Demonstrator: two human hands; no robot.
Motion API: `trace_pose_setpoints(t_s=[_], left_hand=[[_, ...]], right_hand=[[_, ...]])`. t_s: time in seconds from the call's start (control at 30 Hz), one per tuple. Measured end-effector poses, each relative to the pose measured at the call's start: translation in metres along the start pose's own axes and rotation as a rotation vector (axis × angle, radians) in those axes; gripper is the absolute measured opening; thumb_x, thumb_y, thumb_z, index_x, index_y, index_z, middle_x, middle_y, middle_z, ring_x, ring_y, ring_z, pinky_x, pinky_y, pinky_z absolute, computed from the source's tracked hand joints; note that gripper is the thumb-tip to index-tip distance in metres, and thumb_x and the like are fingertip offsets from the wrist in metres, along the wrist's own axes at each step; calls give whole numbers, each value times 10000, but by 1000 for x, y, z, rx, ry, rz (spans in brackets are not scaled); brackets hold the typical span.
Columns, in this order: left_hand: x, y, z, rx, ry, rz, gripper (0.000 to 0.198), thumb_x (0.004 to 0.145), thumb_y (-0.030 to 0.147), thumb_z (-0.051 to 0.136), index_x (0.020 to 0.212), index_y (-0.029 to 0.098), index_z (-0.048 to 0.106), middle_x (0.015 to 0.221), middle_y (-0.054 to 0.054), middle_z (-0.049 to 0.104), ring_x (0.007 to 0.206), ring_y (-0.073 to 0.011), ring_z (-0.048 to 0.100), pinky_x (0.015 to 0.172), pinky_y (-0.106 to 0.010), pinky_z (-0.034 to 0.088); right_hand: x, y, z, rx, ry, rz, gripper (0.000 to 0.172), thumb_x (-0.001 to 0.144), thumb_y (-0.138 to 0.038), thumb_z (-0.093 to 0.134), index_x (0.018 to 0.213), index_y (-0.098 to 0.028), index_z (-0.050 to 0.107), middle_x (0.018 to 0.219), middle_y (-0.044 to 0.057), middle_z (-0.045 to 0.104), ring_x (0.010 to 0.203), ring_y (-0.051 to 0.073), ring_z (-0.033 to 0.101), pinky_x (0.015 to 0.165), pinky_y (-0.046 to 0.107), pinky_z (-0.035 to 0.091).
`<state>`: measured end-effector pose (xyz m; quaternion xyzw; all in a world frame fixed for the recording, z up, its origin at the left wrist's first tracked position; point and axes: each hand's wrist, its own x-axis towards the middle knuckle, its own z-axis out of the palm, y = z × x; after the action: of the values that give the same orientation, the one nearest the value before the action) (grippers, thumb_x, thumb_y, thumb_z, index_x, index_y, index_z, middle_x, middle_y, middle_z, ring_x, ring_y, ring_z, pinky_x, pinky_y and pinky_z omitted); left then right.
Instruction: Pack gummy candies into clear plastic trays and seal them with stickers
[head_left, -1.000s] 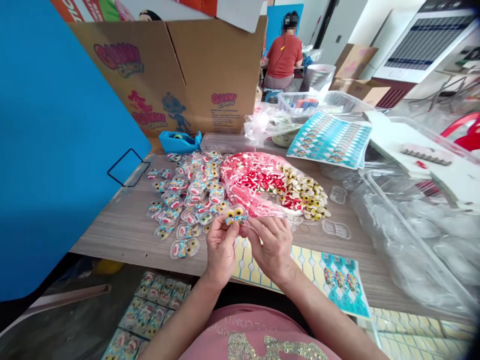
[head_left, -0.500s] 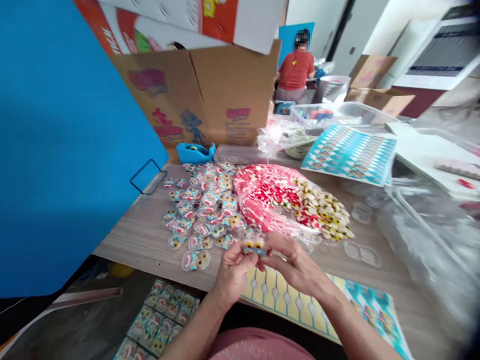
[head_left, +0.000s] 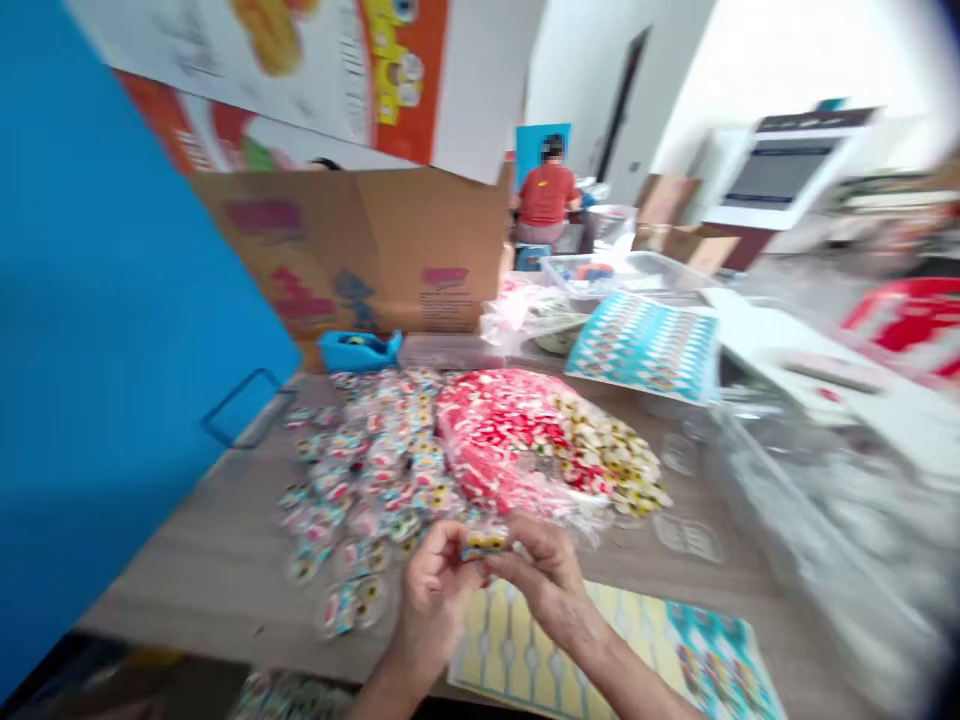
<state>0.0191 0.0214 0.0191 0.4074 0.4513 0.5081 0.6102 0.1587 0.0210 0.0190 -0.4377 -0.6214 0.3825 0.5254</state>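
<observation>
Between both hands I hold a small clear plastic pack of candy [head_left: 486, 541], with yellow-and-black eye-shaped pieces showing in it. My left hand [head_left: 439, 585] pinches its left end, and my right hand [head_left: 546, 565] grips the right end with thumb and fingers. Just beyond lies a pink-and-white plastic bag [head_left: 472, 440] with red pieces and yellow-white eye-shaped pieces [head_left: 626, 460] spilling from it. A heap of similar filled packs [head_left: 375, 450] covers the table to its left. Under my right forearm is a yellow sticker sheet [head_left: 517, 640] with blue printed labels at its right end.
A blue tape dispenser [head_left: 360, 351] stands before a large cardboard box [head_left: 390, 250]. Teal label sheets [head_left: 645, 345] lie at the back right. A clear plastic bin [head_left: 772, 500] flanks the table's right side. Another person in a red shirt [head_left: 546, 195] sits in the background.
The camera view has tilted up and turned right, so the table appears lower and farther left. Both hands keep hold of the small pack.
</observation>
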Motion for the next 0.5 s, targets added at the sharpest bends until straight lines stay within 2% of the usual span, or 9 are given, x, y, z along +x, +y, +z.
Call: trace_pose_setpoints(t_s=[0.07, 0.1, 0.17, 0.23, 0.27, 0.3, 0.37, 0.43, 0.5], left_hand=[[12, 6, -5, 99, 24, 28, 249, 612, 269, 831, 760, 176, 653, 671, -2, 690, 612, -141, 635, 586, -233, 533], [21, 11, -9, 146, 24, 34, 298, 604, 287, 842, 830, 180, 682, 745, -20, 727, 676, -168, 673, 633, -261, 564], [43, 23, -17, 265, 27, 70, 431, 581, 342, 859, 956, 189, 714, 836, -39, 758, 737, -211, 703, 658, -304, 591], [70, 40, -29, 413, 66, 127, 462, 594, 412, 845, 991, 205, 731, 816, -19, 759, 723, -213, 698, 663, -321, 596], [86, 50, -37, 477, 77, 165, 458, 624, 437, 826, 1024, 235, 730, 854, 11, 763, 754, -204, 697, 712, -333, 597], [102, 60, -45, 550, 132, 218, 432, 662, 463, 799, 1044, 276, 723, 867, 58, 757, 778, -192, 690, 753, -348, 592], [137, 77, -60, 741, 235, 262, 409, 746, 483, 742, 1134, 371, 679, 852, 150, 717, 831, -176, 663, 862, -403, 555], [173, 87, -73, 820, 235, 238, 346, 791, 434, 691, 1126, 348, 673, 789, 156, 680, 826, -176, 641, 902, -447, 528], [204, 90, -82, 884, 236, 190, 316, 812, 371, 651, 1118, 297, 676, 718, 130, 642, 852, -194, 638, 936, -477, 501]], right_hand=[[9, 1, 2, -74, 54, -17, 292, 859, -371, 656, 619, -207, 630, 619, -20, 584, 621, 140, 555, 600, 266, 432], [13, 3, 1, -108, 40, 12, 257, 853, -356, 662, 647, -206, 630, 627, -26, 581, 623, 134, 545, 591, 256, 425], [21, 9, -4, -174, 11, 31, 97, 841, -311, 677, 846, -214, 678, 695, -27, 625, 651, 135, 562, 607, 253, 441], [23, 16, -17, -279, 28, -5, 293, 837, -273, 683, 1125, -225, 651, 844, 5, 684, 765, 161, 614, 701, 288, 486], [23, 20, -29, -342, 58, -30, 357, 844, -261, 678, 1196, -229, 626, 906, 26, 694, 819, 174, 628, 747, 311, 497], [21, 25, -43, -402, 98, -44, 337, 858, -251, 662, 1193, -231, 634, 938, 42, 697, 853, 183, 635, 775, 325, 502], [16, 37, -81, -514, 188, -21, 139, 894, -231, 606, 993, -227, 704, 883, 46, 696, 802, 176, 641, 743, 310, 505], [9, 48, -127, -667, 337, 16, 157, 894, -211, 573, 822, -214, 712, 825, 51, 697, 766, 177, 648, 714, 293, 501], [-3, 57, -171, -920, 406, 99, 205, 888, -184, 542, 791, -200, 721, 820, 65, 701, 773, 185, 646, 703, 285, 480]])
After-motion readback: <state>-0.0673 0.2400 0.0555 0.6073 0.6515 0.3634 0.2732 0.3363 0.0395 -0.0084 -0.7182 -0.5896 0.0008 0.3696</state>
